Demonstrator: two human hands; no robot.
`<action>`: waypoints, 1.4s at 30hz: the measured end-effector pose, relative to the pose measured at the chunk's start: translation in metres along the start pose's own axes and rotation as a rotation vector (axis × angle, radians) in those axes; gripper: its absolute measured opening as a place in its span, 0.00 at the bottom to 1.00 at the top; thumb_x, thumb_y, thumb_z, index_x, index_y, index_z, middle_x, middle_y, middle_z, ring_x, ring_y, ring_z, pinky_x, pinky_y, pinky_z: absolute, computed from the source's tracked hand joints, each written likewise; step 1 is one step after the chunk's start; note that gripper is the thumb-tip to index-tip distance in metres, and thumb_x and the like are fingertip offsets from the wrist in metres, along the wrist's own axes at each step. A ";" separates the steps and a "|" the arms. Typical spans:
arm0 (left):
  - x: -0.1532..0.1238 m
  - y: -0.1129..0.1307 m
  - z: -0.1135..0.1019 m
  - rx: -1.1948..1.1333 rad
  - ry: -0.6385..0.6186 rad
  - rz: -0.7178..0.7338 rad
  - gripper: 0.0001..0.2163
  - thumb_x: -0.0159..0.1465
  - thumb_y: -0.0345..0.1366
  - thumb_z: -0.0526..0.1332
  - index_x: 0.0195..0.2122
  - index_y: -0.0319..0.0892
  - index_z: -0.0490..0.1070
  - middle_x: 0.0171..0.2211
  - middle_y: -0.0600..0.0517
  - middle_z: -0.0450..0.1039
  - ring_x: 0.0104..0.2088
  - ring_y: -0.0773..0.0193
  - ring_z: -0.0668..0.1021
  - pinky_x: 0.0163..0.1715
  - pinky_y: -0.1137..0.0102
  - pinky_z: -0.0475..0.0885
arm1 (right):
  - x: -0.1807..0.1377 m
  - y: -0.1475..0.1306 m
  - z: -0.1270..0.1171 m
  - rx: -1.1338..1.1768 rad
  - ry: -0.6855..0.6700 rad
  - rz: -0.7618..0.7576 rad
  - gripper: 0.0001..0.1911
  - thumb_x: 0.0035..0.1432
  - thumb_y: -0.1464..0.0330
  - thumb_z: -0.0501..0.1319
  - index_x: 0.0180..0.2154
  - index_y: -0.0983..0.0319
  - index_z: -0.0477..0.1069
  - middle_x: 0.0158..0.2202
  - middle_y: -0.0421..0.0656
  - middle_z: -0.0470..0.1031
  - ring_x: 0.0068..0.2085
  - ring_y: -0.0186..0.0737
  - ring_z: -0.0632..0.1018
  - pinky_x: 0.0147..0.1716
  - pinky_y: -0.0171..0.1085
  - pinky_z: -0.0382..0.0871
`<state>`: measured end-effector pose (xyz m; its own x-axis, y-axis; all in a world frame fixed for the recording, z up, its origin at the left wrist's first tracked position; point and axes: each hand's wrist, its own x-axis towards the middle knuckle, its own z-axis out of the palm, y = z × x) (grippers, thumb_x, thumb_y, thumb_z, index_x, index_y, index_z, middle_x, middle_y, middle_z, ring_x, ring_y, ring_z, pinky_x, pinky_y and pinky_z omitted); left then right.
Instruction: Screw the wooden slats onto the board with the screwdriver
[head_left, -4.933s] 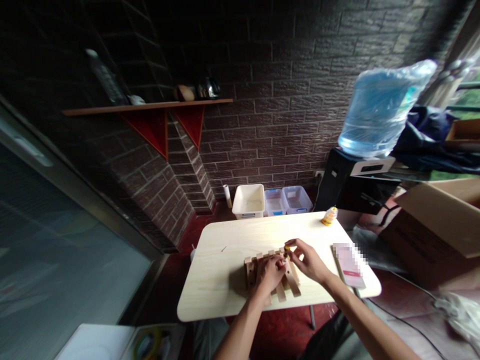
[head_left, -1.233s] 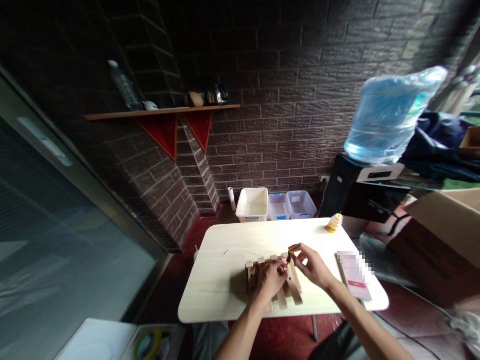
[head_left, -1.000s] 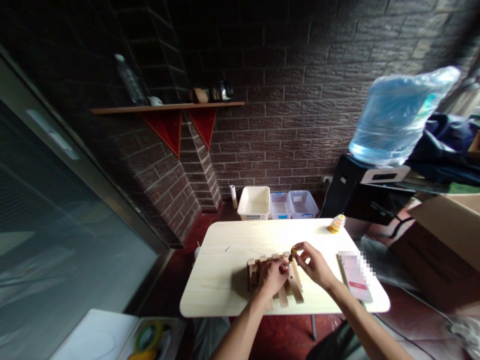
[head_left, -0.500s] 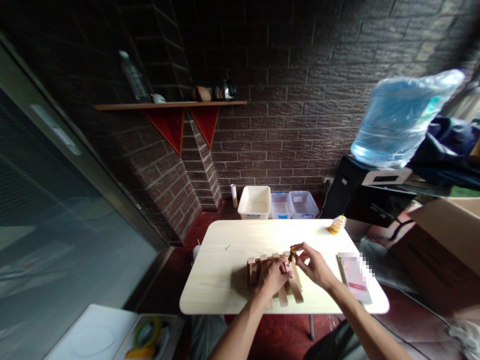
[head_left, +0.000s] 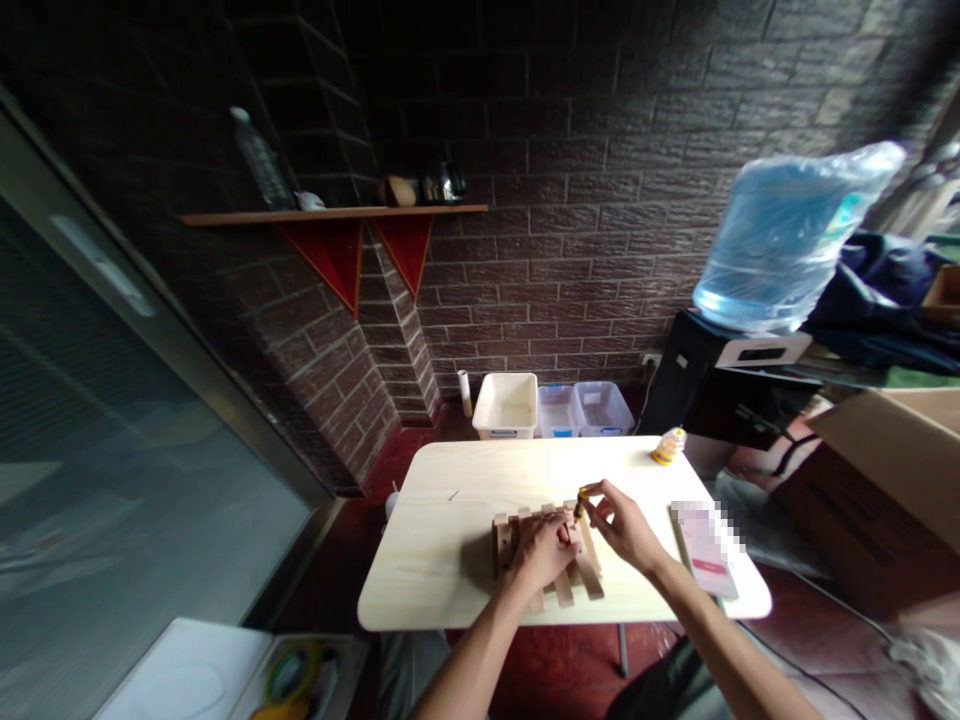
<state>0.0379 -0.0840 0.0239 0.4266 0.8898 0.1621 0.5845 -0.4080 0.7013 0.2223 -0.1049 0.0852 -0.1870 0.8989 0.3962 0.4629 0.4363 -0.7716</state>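
Note:
A slatted wooden rack [head_left: 589, 577] lies near the front edge of the pale table [head_left: 420, 570]. My left hand [head_left: 541, 556] rests over its slats, fingers bent round the wood, hiding much of the middle. Just to the right, my right hand [head_left: 624, 527] pinches a short yellow-and-black screwdriver [head_left: 579, 506] between thumb and fingertips. The screwdriver stands nearly upright, its lower end at a slat close to my left fingertips. Whether its tip sits in a screw is too small to tell.
A clear, yellow-based container [head_left: 669, 447] stands at the table's back right corner. A booklet or box [head_left: 705, 560], partly blurred, lies on the right. A thin dark piece [head_left: 453, 495] lies at left. Plastic bins [head_left: 507, 405] stand behind the table, a water dispenser [head_left: 679, 375] beyond.
The view has shifted slightly. Both hands keep their places at the rack, with the screwdriver still pinched in my right hand and its fingers almost unmoved.

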 end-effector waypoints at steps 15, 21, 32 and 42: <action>-0.027 0.009 -0.029 0.133 -0.129 0.227 0.14 0.65 0.45 0.60 0.51 0.51 0.74 0.60 0.51 0.67 0.64 0.53 0.62 0.64 0.55 0.58 | -0.002 0.006 0.002 0.011 0.022 0.013 0.11 0.66 0.60 0.55 0.45 0.58 0.67 0.39 0.44 0.75 0.28 0.35 0.74 0.27 0.36 0.71; -0.025 0.006 -0.027 0.162 -0.143 0.233 0.15 0.65 0.44 0.60 0.52 0.53 0.73 0.62 0.53 0.65 0.64 0.54 0.62 0.65 0.55 0.56 | -0.001 0.004 -0.001 -0.023 0.005 -0.003 0.10 0.67 0.61 0.54 0.46 0.58 0.68 0.41 0.45 0.73 0.29 0.35 0.74 0.29 0.37 0.71; -0.027 -0.001 -0.022 0.168 -0.116 0.245 0.14 0.65 0.41 0.60 0.52 0.53 0.72 0.63 0.54 0.63 0.65 0.54 0.61 0.65 0.55 0.56 | 0.001 0.005 -0.001 0.032 -0.015 0.006 0.11 0.65 0.64 0.55 0.48 0.59 0.67 0.46 0.48 0.72 0.31 0.35 0.76 0.31 0.36 0.73; -0.027 -0.006 -0.018 0.211 -0.100 0.260 0.14 0.66 0.42 0.59 0.53 0.53 0.71 0.63 0.55 0.63 0.65 0.54 0.62 0.65 0.52 0.57 | 0.002 0.013 -0.005 -0.030 -0.013 0.010 0.11 0.66 0.64 0.54 0.48 0.59 0.68 0.46 0.47 0.75 0.29 0.34 0.76 0.29 0.36 0.73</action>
<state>0.0100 -0.1017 0.0278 0.6392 0.7305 0.2404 0.5729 -0.6608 0.4849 0.2326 -0.0977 0.0785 -0.1937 0.9038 0.3815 0.4905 0.4260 -0.7602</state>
